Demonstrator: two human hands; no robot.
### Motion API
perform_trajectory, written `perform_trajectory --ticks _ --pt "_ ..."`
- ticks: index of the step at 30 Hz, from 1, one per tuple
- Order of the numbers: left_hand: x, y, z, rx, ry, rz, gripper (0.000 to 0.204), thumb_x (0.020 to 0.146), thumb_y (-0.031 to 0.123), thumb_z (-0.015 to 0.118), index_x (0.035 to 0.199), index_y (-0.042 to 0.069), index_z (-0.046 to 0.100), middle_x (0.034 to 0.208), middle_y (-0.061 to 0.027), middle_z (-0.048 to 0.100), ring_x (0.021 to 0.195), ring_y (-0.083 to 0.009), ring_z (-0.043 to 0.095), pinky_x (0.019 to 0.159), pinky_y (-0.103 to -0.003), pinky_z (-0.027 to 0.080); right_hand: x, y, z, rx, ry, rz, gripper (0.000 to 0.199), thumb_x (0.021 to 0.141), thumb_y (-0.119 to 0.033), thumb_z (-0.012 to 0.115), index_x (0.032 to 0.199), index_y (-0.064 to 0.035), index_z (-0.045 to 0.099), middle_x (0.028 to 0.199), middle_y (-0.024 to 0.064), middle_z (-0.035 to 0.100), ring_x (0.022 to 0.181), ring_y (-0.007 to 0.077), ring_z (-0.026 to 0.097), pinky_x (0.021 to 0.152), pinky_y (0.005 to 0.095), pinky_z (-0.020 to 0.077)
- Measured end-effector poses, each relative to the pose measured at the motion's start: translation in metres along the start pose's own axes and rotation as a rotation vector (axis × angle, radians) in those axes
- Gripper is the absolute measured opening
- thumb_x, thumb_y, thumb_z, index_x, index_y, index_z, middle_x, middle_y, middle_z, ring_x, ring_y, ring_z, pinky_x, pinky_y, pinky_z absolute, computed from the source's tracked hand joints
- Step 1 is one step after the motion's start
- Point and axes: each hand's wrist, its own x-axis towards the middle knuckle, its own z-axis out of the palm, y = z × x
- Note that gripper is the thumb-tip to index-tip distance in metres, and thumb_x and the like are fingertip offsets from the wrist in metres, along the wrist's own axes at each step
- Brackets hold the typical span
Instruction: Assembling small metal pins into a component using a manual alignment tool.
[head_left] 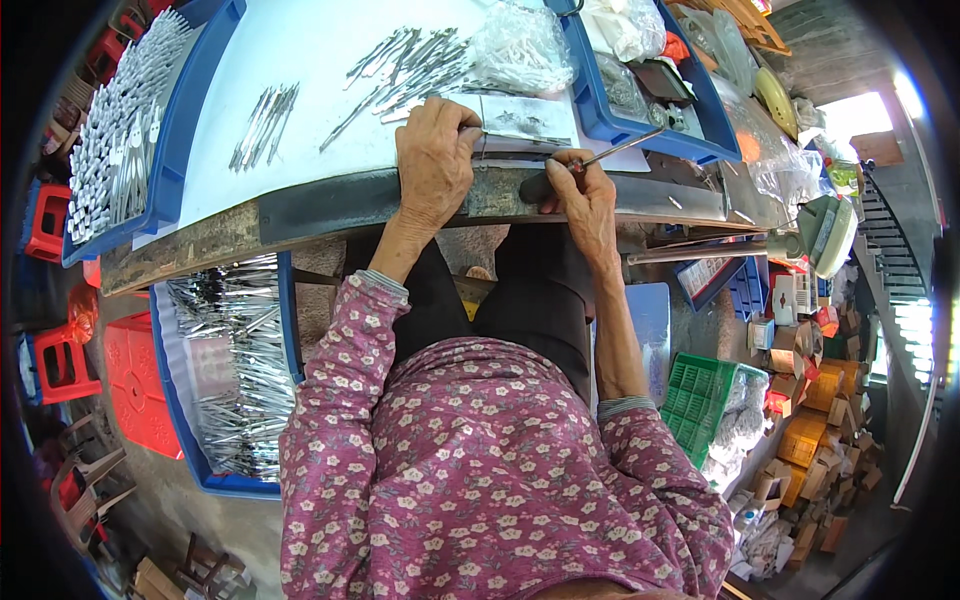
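Note:
At the table's front edge, my left hand (437, 160) is closed, its thumb and fingers pinched by a thin dark metal piece (484, 128). To its right, my right hand (583, 195) wraps around a screwdriver (612, 151); the dark handle pokes out on the left of the fist and the shaft slants up to the right. Beyond my left hand lies a loose pile of slim metal pieces (410, 68). A smaller bundle of similar pieces (265, 125) rests farther left. Small dark parts sit on a pale sheet (527, 118) between the hands.
A blue tray (172, 170) of white-handled pieces stands at left, and another blue bin (200, 455) of metal pieces sits below the table. Plastic bags of parts (522, 48) and a blue tray (700, 148) are at the back right. A green crate (695, 400) stands on the floor.

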Motion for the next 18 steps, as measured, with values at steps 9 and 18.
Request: perform_trajectory --ticks 9,18 --pt "-0.0003 -0.0003 0.0001 -0.003 0.000 -0.006 0.012 0.071 0.005 0.063 0.080 0.008 0.056 0.080 -0.0048 0.052 0.079 -0.0244 0.051 0.068 -0.036 0.035 -0.0006 0.0001 0.0003 0.015 0.001 -0.005 0.020 0.087 -0.017 0.057 0.095 0.0001 0.053 0.070 0.0039 0.054 0.055 0.0095 0.051 0.050 0.0222 0.0426" --pt "0.0003 -0.0001 -0.0003 -0.003 -0.003 0.001 0.012 0.071 0.004 0.063 0.080 0.007 0.056 0.080 -0.0052 0.051 0.079 -0.0241 0.050 0.068 -0.036 0.035 -0.0006 0.0019 0.0005 0.023 0.012 -0.015 0.019 0.088 -0.017 0.056 0.096 0.0001 0.054 0.069 0.0031 0.054 0.054 0.0093 0.052 0.049 0.0217 0.0418"
